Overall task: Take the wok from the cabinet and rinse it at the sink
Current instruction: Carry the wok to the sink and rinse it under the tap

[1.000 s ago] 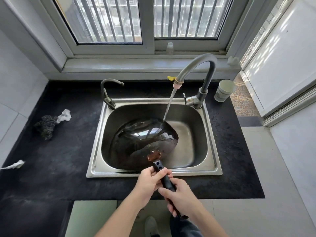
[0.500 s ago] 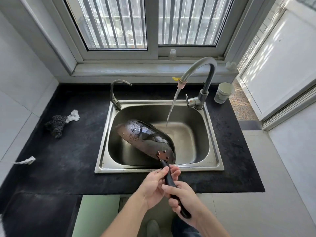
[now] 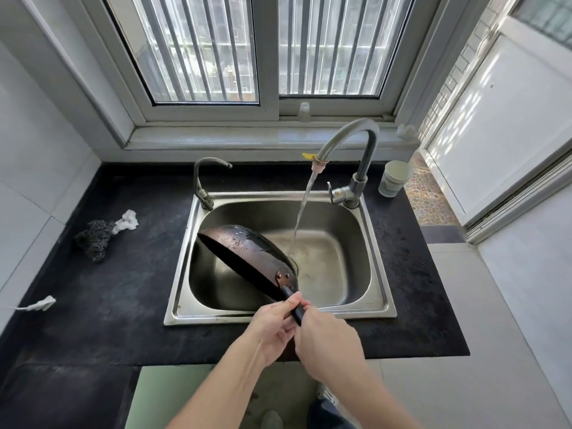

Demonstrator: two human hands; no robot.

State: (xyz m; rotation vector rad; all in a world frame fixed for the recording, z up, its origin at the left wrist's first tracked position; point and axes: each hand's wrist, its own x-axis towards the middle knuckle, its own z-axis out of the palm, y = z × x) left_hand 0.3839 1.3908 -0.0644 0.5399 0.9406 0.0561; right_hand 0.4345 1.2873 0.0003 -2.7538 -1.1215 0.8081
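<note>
Your left hand (image 3: 272, 326) and right hand (image 3: 328, 342) clamp the handle of the wok (image 3: 247, 252), tipped on edge inside the sink (image 3: 376, 258), beside the tap's running water (image 3: 301, 209).

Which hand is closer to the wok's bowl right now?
Left. The left hand grips the handle higher, just below the wok rivets; the right hand holds farther down.
</note>
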